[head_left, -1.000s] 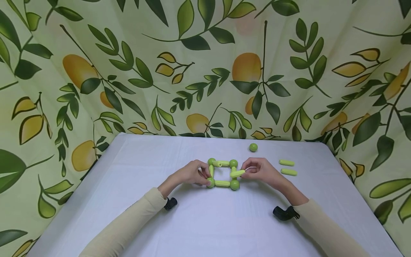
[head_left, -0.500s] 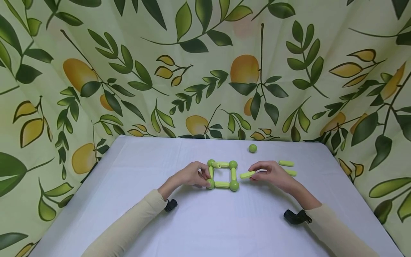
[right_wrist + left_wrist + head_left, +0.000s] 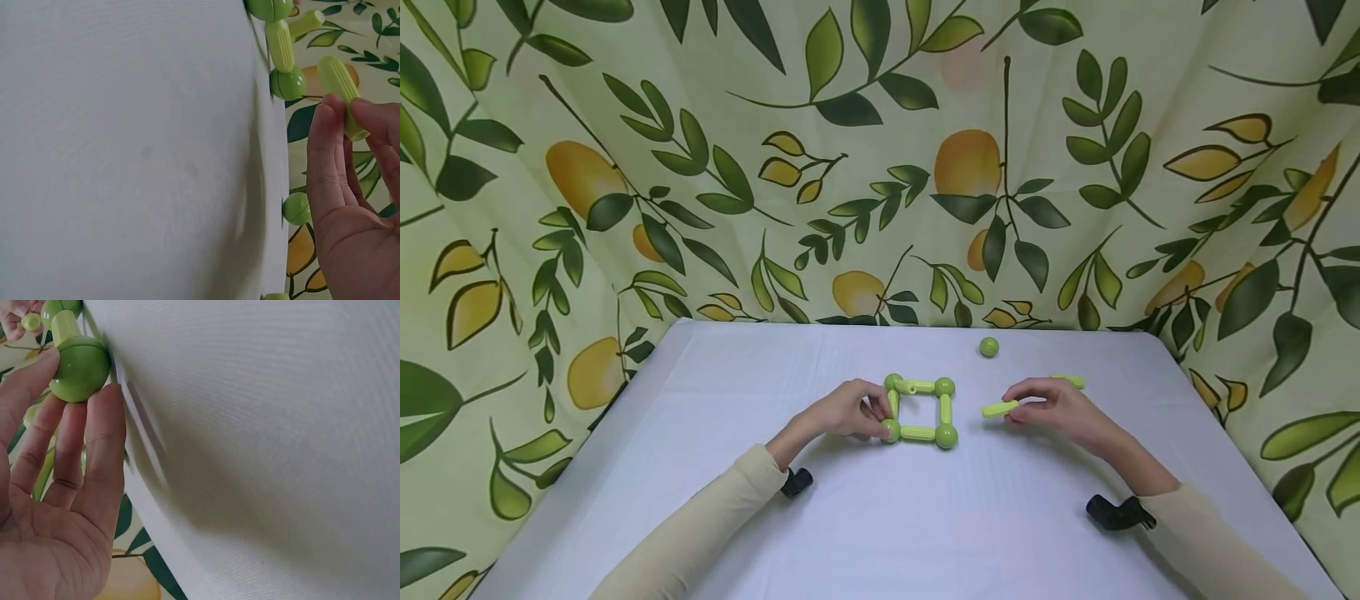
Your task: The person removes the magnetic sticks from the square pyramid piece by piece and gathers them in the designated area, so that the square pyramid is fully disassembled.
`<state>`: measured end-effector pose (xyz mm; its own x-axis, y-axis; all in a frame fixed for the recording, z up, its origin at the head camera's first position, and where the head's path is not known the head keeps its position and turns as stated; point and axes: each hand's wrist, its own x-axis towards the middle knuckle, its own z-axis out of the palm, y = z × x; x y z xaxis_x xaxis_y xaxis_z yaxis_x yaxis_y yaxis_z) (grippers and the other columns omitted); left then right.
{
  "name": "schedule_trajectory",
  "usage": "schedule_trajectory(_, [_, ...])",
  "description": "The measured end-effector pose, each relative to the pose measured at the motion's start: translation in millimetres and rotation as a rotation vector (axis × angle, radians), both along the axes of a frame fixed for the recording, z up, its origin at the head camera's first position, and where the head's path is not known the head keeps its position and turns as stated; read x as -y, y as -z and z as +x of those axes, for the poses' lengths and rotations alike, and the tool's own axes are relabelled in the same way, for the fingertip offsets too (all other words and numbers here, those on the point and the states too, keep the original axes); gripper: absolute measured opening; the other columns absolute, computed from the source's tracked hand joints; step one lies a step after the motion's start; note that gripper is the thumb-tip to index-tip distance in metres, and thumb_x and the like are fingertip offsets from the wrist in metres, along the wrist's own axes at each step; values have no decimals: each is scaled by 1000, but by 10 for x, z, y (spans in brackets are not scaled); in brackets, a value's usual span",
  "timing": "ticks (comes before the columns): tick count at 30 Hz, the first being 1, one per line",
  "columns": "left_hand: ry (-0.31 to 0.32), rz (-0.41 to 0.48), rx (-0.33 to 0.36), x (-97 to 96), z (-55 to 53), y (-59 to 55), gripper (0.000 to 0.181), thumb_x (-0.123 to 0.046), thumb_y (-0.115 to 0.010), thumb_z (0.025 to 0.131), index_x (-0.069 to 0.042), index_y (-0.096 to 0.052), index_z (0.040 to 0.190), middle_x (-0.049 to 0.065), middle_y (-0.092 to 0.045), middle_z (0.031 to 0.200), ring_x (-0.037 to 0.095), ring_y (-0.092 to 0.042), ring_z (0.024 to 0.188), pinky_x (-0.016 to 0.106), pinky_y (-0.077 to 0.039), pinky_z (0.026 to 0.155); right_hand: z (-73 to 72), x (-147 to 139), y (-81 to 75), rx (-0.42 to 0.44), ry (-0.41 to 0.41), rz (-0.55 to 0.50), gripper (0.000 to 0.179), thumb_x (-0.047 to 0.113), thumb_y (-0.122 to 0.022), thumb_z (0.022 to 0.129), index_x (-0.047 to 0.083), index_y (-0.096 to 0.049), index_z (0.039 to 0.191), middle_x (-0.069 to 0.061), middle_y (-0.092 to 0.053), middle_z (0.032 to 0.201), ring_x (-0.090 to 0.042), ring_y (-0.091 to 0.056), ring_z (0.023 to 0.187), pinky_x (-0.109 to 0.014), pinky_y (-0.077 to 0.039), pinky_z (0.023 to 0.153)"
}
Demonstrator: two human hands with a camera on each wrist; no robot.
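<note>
A square frame of green balls joined by light green rods lies on the white table point(image 3: 820, 533). Its near-left ball point(image 3: 891, 431) is pinched by my left hand point(image 3: 853, 408); in the left wrist view the thumb and fingertips touch this ball point(image 3: 81, 372). Over the far side of the square, a short rod point(image 3: 912, 387) points its end toward the head camera. To the right of the frame, my right hand point(image 3: 1060, 412) holds a loose ridged rod point(image 3: 1000, 409) between thumb and fingers. The right wrist view shows that rod point(image 3: 337, 81) raised, tilted, and apart from the square.
Behind the square sits a loose green ball point(image 3: 988, 347). A spare rod point(image 3: 1070, 381) lies just beyond the right hand, which partly covers it. A leaf-and-fruit patterned curtain point(image 3: 880, 208) rises at the table's back edge.
My right hand has drawn the rod away from the square's right side, moving rightward, and now hides one of the two spare rods. The left hand keeps its hold on the ball.
</note>
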<state>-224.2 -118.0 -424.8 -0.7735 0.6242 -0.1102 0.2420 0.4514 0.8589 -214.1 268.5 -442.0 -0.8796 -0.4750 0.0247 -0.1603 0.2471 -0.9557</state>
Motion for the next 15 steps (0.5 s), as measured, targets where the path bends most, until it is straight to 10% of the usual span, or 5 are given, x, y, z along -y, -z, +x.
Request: schedule_trajectory(15, [15, -24, -24, 0, 10, -15, 18, 2, -83, 82, -4, -76, 98, 8, -63, 88, 14, -62, 73, 32, -59, 61, 96, -278, -34, -69, 67, 55, 20, 8, -80, 89, 3, -74, 106, -20, -61, 110, -27, -68, 96, -35, -60, 78])
